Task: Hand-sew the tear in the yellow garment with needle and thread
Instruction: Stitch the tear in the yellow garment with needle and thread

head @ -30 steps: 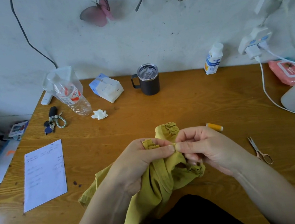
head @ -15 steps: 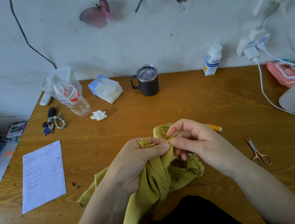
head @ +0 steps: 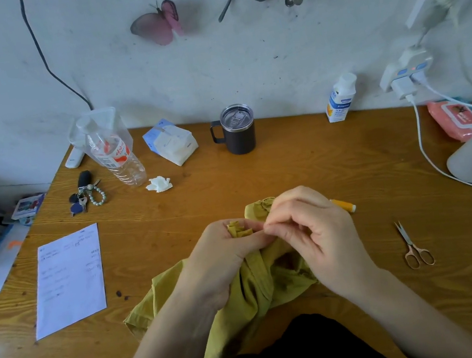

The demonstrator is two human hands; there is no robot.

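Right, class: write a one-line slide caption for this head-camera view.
Left hand and right hand pinch a fold of the yellow garment over the desk.

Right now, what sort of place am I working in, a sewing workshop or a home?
Probably a home desk: a wooden table against a scuffed wall, holding a lidded mug, a bunch of keys and a tissue pack. Small scissors and one thread spool are the only sewing tools visible.
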